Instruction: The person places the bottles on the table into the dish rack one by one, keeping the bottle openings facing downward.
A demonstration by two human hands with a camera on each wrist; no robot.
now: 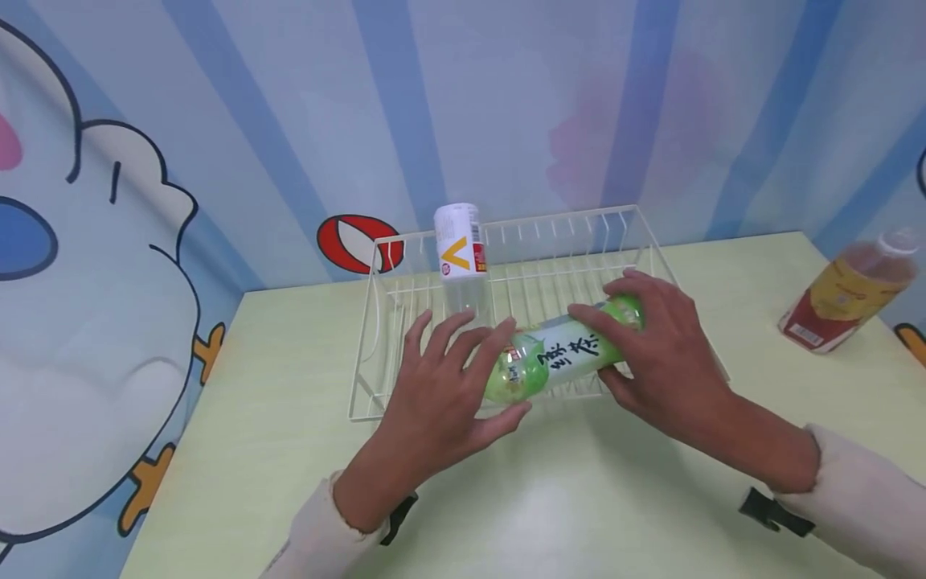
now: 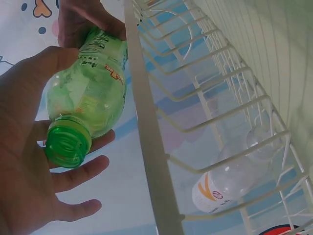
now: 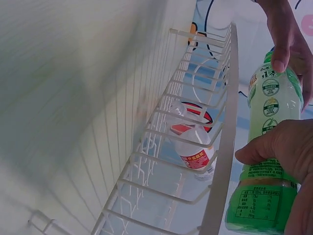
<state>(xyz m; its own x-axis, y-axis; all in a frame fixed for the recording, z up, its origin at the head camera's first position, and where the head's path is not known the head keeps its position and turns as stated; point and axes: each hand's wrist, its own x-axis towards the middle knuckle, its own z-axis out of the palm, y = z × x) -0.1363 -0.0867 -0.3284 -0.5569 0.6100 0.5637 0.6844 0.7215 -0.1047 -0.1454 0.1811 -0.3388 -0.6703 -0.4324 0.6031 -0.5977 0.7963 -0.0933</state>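
A green tea bottle (image 1: pixel 571 351) lies tilted in the air over the front of a white wire basket (image 1: pixel 365 362). My right hand (image 1: pixel 658 346) grips it around its base end, thumb on the near side. At the capped end, my left hand (image 1: pixel 448 386) has its fingers spread, with the thumb by the bottle's shoulder. The green cap (image 2: pixel 67 142) shows between that thumb and the fingers in the left wrist view. Inside the basket is a clear bottle with a white label (image 1: pixel 457 241), seen behind my left fingers; its lower part is partly hidden.
A bottle with a red and yellow label (image 1: pixel 846 293) stands on the pale table (image 1: pixel 275 458) at the right. Behind the basket rises a blue striped wall (image 1: pixel 506 104) with cartoon figures. The basket's front rim (image 3: pixel 227 122) runs close beside both hands.
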